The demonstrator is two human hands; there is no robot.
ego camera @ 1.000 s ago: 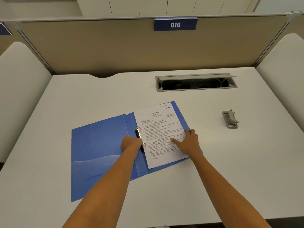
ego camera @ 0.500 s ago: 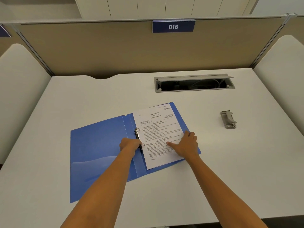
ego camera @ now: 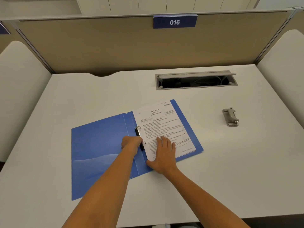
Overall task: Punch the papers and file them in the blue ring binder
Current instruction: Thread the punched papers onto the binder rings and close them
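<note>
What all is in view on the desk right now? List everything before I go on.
binder: 1, blue, open flat on the desk, centre-left
rings: 1 mechanism, black with silver loops, at the binder's spine
papers: 1 stack, white with print, on the binder's right half, at the rings
punch: 1, grey, on the desk right of the binder, apart from it
cable hatch: 1, grey, lid raised, far side of the desk
desk: 1, white
partition: 1, tan, behind the desk
sign: 1, blue, reads 016, atop the partition
left hand: curled at the rings; its grip there is hidden
right hand: flat on the papers' near-left part
</note>
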